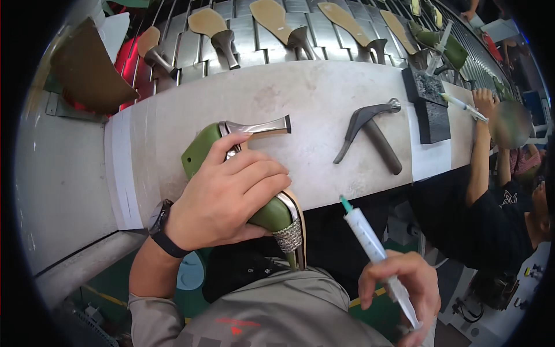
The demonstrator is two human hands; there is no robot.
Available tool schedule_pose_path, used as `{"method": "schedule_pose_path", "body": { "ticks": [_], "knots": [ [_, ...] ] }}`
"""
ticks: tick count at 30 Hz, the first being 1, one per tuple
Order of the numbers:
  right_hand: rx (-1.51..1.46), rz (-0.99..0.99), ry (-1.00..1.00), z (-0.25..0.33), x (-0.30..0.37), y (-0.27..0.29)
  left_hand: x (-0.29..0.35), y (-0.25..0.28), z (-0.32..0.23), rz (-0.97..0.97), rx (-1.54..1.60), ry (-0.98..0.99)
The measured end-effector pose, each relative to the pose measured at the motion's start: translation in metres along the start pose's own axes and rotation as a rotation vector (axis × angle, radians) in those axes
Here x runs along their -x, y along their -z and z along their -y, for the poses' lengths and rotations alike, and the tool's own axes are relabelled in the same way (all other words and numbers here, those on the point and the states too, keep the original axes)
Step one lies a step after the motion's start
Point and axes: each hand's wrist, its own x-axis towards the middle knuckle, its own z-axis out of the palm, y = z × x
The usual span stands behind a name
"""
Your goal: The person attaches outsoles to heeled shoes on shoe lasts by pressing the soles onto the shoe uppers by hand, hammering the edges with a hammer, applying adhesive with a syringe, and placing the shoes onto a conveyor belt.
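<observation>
My left hand (222,194) is wrapped round a green high-heeled shoe (270,216) that lies on its side over the worktable's near edge. Its metallic heel (263,125) points right, and a glittery band circles the part toward me. The hand covers the middle of the shoe. In my right hand (413,277) is a plastic syringe (366,236) with a green tip, closed in the fingers beyond the table edge. The tip points up and left, apart from the shoe. Right of the shoe, a cobbler's hammer (376,132) rests on the table.
A pale worktable (277,87) spans the middle. Beyond it, a slatted metal conveyor (248,43) carries several tan soles with metallic heels. A black block (430,115) stands on white paper at right. There a co-worker's hand (484,102) is near another syringe (462,106).
</observation>
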Motion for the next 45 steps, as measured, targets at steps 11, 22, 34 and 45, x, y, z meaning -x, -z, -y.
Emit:
{"method": "schedule_pose_path", "body": {
  "ticks": [11, 22, 34, 45],
  "knots": [
    [0.049, 0.172, -0.055, -0.008, -0.031, -0.016, 0.009, -0.007, 0.007, -0.047, 0.025, -0.015],
    [0.109, 0.118, -0.028, -0.007, -0.04, -0.022, 0.009, -0.008, 0.009, -0.064, 0.031, -0.005],
    [0.142, 0.092, -0.021, -0.001, -0.029, -0.028, 0.006, -0.003, 0.006, -0.053, 0.023, -0.014],
    [0.079, -0.551, -0.001, 0.007, -0.023, 0.014, 0.004, 0.004, -0.002, 0.007, -0.032, 0.014]
  ]
}}
